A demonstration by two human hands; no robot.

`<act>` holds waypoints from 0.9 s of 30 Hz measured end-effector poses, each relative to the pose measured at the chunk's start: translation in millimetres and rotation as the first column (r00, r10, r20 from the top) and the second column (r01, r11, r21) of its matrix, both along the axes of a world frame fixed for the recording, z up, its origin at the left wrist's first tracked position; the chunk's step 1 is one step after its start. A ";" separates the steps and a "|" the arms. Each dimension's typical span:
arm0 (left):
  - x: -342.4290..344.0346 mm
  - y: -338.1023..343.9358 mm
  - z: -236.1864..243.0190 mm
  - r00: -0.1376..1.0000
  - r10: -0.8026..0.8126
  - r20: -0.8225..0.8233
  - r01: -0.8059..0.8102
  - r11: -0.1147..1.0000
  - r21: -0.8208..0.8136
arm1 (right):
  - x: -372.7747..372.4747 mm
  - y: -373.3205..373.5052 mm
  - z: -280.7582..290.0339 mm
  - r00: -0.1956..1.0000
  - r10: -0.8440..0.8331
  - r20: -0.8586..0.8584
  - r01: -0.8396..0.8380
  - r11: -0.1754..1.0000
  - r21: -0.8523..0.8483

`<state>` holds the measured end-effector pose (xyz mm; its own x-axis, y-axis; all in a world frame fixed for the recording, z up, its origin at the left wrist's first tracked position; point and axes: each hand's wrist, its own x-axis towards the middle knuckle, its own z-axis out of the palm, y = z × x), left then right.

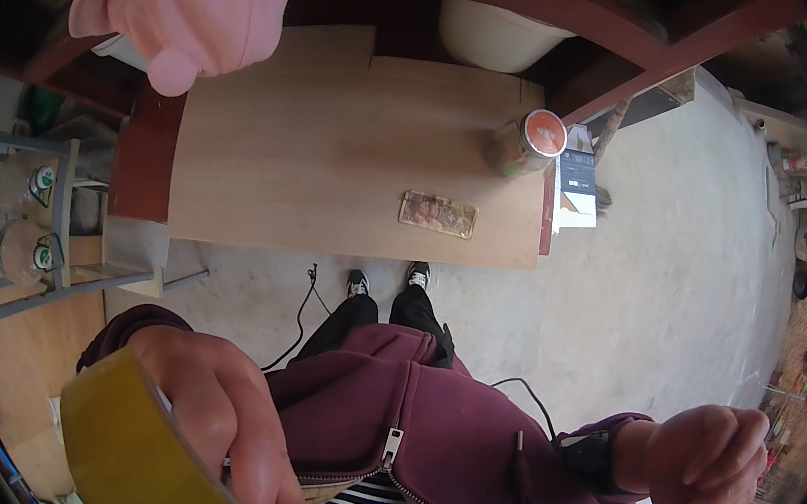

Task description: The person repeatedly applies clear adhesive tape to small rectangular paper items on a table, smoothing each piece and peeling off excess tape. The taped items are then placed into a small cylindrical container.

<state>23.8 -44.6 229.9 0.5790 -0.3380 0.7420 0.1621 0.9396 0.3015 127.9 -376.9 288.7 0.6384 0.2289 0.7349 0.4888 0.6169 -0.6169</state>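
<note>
Left fingers (250, 450) hooked round a yellow tape-like roll (142, 457), near left, short of the counter (284, 162). Right fingers (724, 448), near right, curled; can't tell if pinching anything. Probably tape handling; next move wants the roll steady.

A tape roll (142, 452) is in the left fingers (251, 440); on the table (283, 167) ahead, a banknote (439, 214) lies before a jar (522, 148).

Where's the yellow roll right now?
Head view, lower left, close to the camera: the yellow roll is in the left hand, left of the maroon jacket's zipper.
</note>
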 end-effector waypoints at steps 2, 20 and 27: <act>-6.5 4.1 2.4 0.997 0.014 -0.071 -0.009 0.998 0.067 | 5.4 11.2 -9.7 0.997 0.068 -0.034 -0.069 0.997 -0.043; -20.5 30.4 -40.4 0.925 0.172 -0.338 -0.042 0.933 0.358 | 54.2 6.4 -103.0 0.901 -0.209 -0.380 -0.160 0.654 -0.740; -25.1 111.6 -210.0 0.140 0.990 0.035 0.041 -0.041 0.998 | 39.7 27.5 -98.8 0.849 -0.049 0.526 0.528 0.133 -0.839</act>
<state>-1.3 67.0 19.9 0.8013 0.4840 -0.3518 0.3598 0.0800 0.9296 167.6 -349.4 189.9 0.6413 0.7269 0.2458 0.7585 -0.5522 -0.3460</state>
